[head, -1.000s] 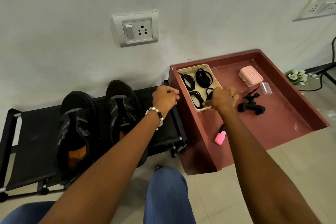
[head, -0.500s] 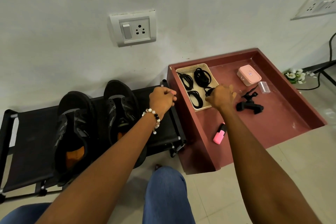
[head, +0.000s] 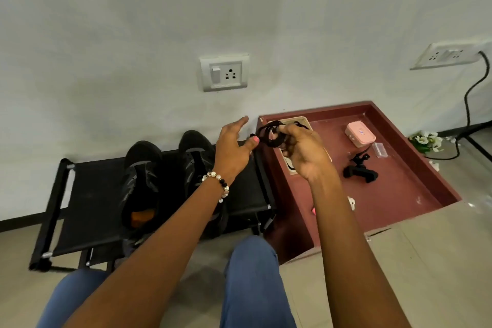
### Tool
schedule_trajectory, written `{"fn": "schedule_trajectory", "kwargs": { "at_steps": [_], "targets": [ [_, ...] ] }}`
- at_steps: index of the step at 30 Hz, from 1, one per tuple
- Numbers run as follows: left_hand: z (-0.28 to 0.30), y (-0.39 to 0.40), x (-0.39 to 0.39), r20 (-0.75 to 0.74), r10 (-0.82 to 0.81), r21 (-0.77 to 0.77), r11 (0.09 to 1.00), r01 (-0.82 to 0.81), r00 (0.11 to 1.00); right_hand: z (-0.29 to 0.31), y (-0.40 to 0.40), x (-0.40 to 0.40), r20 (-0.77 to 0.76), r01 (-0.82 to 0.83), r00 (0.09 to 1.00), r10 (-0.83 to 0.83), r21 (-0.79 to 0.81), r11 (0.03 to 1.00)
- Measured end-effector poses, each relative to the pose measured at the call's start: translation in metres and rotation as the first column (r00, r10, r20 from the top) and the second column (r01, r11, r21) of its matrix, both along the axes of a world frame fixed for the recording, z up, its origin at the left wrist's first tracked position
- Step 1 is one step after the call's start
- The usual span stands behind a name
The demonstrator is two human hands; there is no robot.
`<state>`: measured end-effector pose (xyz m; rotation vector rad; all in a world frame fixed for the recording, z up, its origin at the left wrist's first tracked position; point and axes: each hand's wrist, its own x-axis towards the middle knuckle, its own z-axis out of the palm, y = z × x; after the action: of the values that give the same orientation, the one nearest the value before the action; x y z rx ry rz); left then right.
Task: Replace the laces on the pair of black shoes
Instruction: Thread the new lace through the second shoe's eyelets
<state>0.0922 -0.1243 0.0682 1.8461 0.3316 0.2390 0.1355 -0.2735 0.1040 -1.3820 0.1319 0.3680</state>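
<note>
Two black shoes stand side by side on a low black rack (head: 87, 210): the left shoe (head: 141, 178) shows an orange insole, the right shoe (head: 195, 157) is partly behind my left forearm. My right hand (head: 303, 152) is raised above the beige lace tray (head: 292, 170) and grips a coiled black lace bundle (head: 269, 134). My left hand (head: 234, 149), with a bead bracelet, hovers just left of the bundle, fingers spread, thumb near the lace. Most of the tray is hidden by my right hand.
The dark red box-like platform (head: 399, 194) holds a pink case (head: 360, 133), a small clear box (head: 380, 146), a black clamp-like gadget (head: 360, 168) and a pink item mostly behind my right arm. A cable (head: 468, 104) and white flowers (head: 426, 140) lie at the right.
My right hand has lifted a black lace bundle out of the beige tray. My left hand has opened and moved toward the bundle. The camera has tilted up.
</note>
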Motion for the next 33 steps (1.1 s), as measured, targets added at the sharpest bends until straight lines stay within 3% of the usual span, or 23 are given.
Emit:
{"fn": "schedule_trajectory", "kwargs": {
  "at_steps": [5, 9, 13, 17, 22, 28, 30, 33],
  "targets": [
    [0.027, 0.042, -0.056, 0.015, -0.127, -0.062, 0.99, 0.128, 0.992, 0.022, 0.033, -0.045, 0.055, -0.245, 0.968, 0.243, 0.034, 0.969],
    [0.045, 0.068, -0.104, -0.027, -0.124, -0.291, 0.95, 0.111, 0.992, 0.029, 0.06, -0.075, 0.037, -0.293, 0.956, 0.291, 0.083, 0.952],
    [0.049, 0.08, -0.142, -0.044, -0.096, -0.355, 0.932, 0.074, 0.994, 0.03, 0.079, -0.1, 0.034, -0.314, 0.949, 0.312, 0.12, 0.942],
    [0.044, 0.091, -0.159, -0.069, 0.036, -0.342, 0.938, -0.057, 0.997, 0.024, 0.087, -0.114, 0.05, -0.287, 0.957, 0.286, 0.02, 0.958],
    [0.044, 0.09, -0.16, -0.163, 0.057, -0.43, 0.894, -0.123, 0.985, 0.018, 0.09, -0.119, 0.005, -0.216, 0.976, 0.217, 0.063, 0.974],
    [0.042, 0.086, -0.15, -0.236, 0.12, -0.703, 0.664, -0.255, 0.964, 0.01, 0.088, -0.112, -0.076, -0.138, 0.986, 0.147, 0.113, 0.984],
    [0.042, 0.083, -0.149, -0.232, 0.063, -0.712, 0.669, -0.214, 0.971, 0.006, 0.089, -0.11, -0.098, -0.104, 0.988, 0.119, 0.152, 0.983],
    [0.044, 0.075, -0.15, -0.24, 0.032, -0.638, 0.748, -0.182, 0.97, 0.002, 0.091, -0.109, -0.091, -0.048, 0.994, 0.063, 0.162, 0.986]
  ]
}}
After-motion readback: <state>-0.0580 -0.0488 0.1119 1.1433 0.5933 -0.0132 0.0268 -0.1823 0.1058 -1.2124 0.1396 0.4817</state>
